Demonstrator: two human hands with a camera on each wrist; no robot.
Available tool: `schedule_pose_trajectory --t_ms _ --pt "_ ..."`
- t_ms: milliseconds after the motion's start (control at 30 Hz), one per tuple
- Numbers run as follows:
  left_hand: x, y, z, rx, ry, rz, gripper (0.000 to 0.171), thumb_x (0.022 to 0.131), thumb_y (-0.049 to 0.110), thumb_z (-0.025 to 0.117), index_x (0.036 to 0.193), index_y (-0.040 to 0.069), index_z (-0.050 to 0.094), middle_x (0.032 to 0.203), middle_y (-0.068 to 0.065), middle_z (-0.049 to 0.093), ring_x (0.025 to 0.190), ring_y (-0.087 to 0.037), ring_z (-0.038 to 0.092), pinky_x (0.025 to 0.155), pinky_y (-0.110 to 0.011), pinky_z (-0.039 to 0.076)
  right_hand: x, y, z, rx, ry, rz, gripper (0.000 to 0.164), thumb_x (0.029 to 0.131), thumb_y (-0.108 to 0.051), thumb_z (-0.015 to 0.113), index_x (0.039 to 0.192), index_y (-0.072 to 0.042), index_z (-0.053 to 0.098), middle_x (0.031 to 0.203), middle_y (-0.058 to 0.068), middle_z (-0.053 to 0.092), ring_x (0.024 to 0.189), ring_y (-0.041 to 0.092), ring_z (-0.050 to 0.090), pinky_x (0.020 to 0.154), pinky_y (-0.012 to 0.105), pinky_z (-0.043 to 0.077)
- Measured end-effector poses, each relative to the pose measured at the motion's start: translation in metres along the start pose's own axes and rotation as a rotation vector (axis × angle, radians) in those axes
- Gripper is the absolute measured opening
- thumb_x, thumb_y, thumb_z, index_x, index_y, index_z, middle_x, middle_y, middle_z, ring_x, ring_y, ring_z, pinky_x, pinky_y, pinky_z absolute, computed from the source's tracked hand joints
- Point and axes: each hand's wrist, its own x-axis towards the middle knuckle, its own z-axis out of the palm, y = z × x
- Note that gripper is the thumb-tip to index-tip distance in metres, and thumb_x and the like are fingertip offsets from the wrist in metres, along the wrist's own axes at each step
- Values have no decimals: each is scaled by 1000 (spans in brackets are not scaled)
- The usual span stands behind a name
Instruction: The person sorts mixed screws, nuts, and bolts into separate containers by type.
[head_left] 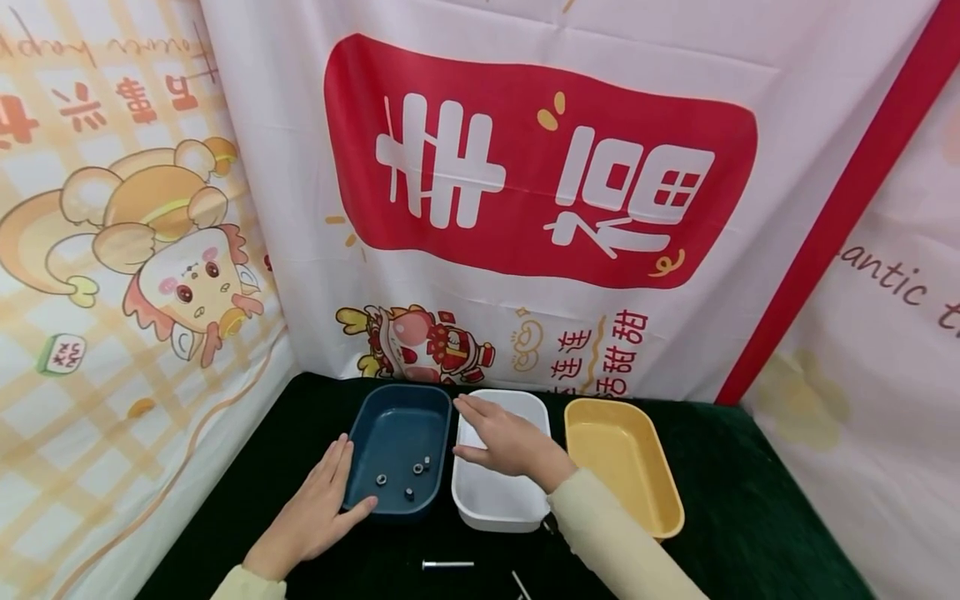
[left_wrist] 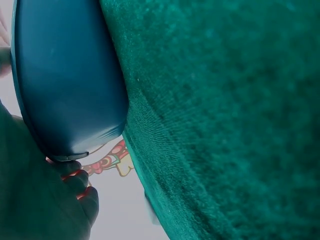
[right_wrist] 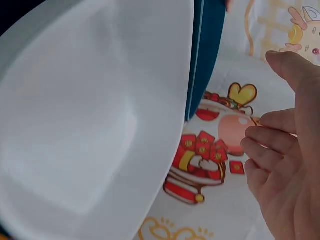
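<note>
Several small metal nuts [head_left: 409, 494] lie in the near half of a blue tray [head_left: 386, 425]. My left hand [head_left: 318, 508] rests along this tray's left side, fingers straight and thumb at the near left corner. In the left wrist view, the fingers [left_wrist: 80, 187] lie by the rim of the blue tray [left_wrist: 70, 75]. My right hand [head_left: 510, 437] is held over a white tray [head_left: 498, 500], its fingers extended toward the blue tray's right rim. The right wrist view shows this hand [right_wrist: 285, 165] with nothing in it, apart from the white tray [right_wrist: 85, 125].
A yellow tray [head_left: 615, 442] stands to the right of the white one. On the dark green cloth [head_left: 757, 500] in front lie a metal bolt [head_left: 447, 565] and another thin metal piece [head_left: 521, 585], partly cut off. A printed curtain [head_left: 525, 333] hangs behind the trays.
</note>
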Motion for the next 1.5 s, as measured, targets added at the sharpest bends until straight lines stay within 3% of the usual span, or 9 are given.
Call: schedule_pose_trajectory --t_ms 367,767,1133,1500 --pt "1 1 -2 9 -7 -6 111 98 78 48 168 -1 13 178 -22 5 163 -48 12 128 -69 22 -48 19 -7 -55 42 32 85 104 -63 53 169 -14 25 177 6 25 162 27 29 128 50 35" --pt "1 3 -4 4 -1 -2 111 98 77 49 168 -1 14 178 -23 6 163 -49 13 128 -69 22 -93 37 11 -62 78 105 89 103 -67 50 168 -11 26 176 9 27 163 29 27 132 53 26" --pt "0 2 -4 -7 -7 4 110 98 77 49 168 -2 14 178 -23 6 163 -48 13 128 -69 23 -110 51 48 -68 118 181 95 101 -74 44 168 -8 27 176 12 27 163 31 26 131 56 27" --pt "-1 1 -3 -4 -5 7 110 98 77 48 167 -3 15 177 -23 7 163 -48 14 127 -69 23 -110 59 87 -86 147 229 95 101 -75 41 168 -9 25 177 9 25 165 29 22 132 55 26"
